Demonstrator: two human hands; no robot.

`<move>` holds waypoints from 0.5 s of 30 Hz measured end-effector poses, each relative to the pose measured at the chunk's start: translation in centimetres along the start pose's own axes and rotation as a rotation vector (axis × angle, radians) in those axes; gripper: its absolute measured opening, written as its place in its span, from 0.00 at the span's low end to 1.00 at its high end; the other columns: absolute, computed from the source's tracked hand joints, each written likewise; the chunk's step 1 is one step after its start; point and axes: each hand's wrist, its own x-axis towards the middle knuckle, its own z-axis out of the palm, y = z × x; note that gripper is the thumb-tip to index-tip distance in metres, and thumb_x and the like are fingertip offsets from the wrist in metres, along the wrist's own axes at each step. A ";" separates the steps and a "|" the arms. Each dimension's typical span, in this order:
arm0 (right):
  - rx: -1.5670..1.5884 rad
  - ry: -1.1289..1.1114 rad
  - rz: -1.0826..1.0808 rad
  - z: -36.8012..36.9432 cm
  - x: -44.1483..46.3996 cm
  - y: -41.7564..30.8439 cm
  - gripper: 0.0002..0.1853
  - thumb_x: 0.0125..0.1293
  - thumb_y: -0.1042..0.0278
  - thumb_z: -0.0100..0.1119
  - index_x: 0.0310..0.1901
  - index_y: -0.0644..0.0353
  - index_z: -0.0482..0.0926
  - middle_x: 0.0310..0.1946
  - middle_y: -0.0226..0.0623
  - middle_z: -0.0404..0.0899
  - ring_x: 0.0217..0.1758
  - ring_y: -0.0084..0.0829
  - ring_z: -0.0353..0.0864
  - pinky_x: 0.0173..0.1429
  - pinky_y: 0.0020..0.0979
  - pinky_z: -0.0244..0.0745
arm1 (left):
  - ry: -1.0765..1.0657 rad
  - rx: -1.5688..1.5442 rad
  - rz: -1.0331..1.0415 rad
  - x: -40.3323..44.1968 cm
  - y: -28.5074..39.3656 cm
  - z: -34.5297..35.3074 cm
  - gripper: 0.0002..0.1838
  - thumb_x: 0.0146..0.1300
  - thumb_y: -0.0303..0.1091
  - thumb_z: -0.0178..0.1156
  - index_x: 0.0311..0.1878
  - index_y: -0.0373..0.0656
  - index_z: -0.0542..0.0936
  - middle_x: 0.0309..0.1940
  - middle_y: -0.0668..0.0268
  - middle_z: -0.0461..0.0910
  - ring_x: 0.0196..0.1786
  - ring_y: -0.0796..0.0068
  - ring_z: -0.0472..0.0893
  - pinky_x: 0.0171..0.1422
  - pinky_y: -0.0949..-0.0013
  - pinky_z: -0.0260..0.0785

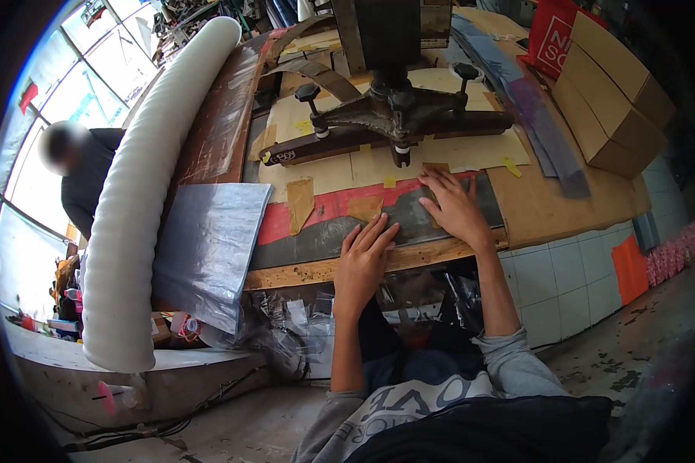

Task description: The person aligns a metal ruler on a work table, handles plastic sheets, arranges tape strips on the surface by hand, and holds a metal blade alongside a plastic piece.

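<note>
My left hand (363,262) lies with fingers stretched out on the dark front strip (301,251) of the work table, its fingertips near a piece of brown tape (365,208). Farther right and forward, my right hand (457,207) rests with spread fingers by the edge of a pale yellow board (455,158), over another taped spot. Neither hand shows anything in its grip. Just beyond the right fingertips stands a black press head (401,108) with a long dark bar (432,133) across the board. Brown and yellow tape pieces mark the board's front edge.
A large white foam roll (135,185) leans along the left side, beside a stack of clear bluish plastic sheets (212,224). Cardboard boxes (610,100) and a red bag (552,38) sit at the right, near plastic strips (537,123). Another person (89,170) is at far left.
</note>
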 end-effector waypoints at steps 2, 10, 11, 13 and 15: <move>-0.022 0.017 -0.005 0.1 0.0 0.0 0.23 0.68 0.55 0.54 0.62 0.52 0.71 0.68 0.29 0.66 0.74 0.30 0.59 0.71 0.71 0.41 | -0.001 -0.004 -0.004 0.0 0.1 0.0 0.19 0.66 0.30 0.56 0.60 0.49 0.77 0.63 0.63 0.74 0.68 0.65 0.71 0.72 0.57 0.59; -0.064 0.038 0.006 0.1 0.1 -0.3 0.22 0.68 0.55 0.55 0.61 0.51 0.72 0.67 0.28 0.68 0.73 0.27 0.61 0.71 0.69 0.45 | -0.006 -0.009 -0.011 0.2 0.3 -0.2 0.19 0.66 0.29 0.55 0.61 0.48 0.77 0.63 0.63 0.74 0.68 0.65 0.70 0.72 0.56 0.59; -0.071 0.043 0.003 0.2 0.1 -0.2 0.22 0.67 0.55 0.55 0.61 0.50 0.72 0.67 0.27 0.68 0.73 0.27 0.61 0.71 0.69 0.45 | -0.006 -0.007 -0.013 0.1 0.3 -0.2 0.19 0.66 0.29 0.55 0.61 0.48 0.77 0.63 0.63 0.74 0.68 0.65 0.70 0.72 0.56 0.59; -0.081 0.023 0.009 0.0 0.1 -0.2 0.22 0.68 0.55 0.55 0.61 0.50 0.72 0.67 0.27 0.68 0.73 0.28 0.61 0.71 0.67 0.45 | -0.003 -0.007 -0.014 0.2 0.3 -0.2 0.20 0.65 0.28 0.56 0.61 0.48 0.77 0.63 0.63 0.74 0.68 0.65 0.70 0.72 0.56 0.59; -0.085 -0.026 0.024 -0.7 0.2 -0.5 0.23 0.68 0.55 0.55 0.63 0.50 0.71 0.68 0.27 0.67 0.74 0.29 0.59 0.73 0.65 0.45 | -0.013 0.016 0.005 0.1 0.1 0.0 0.21 0.64 0.28 0.57 0.61 0.47 0.76 0.64 0.62 0.73 0.68 0.66 0.70 0.72 0.57 0.58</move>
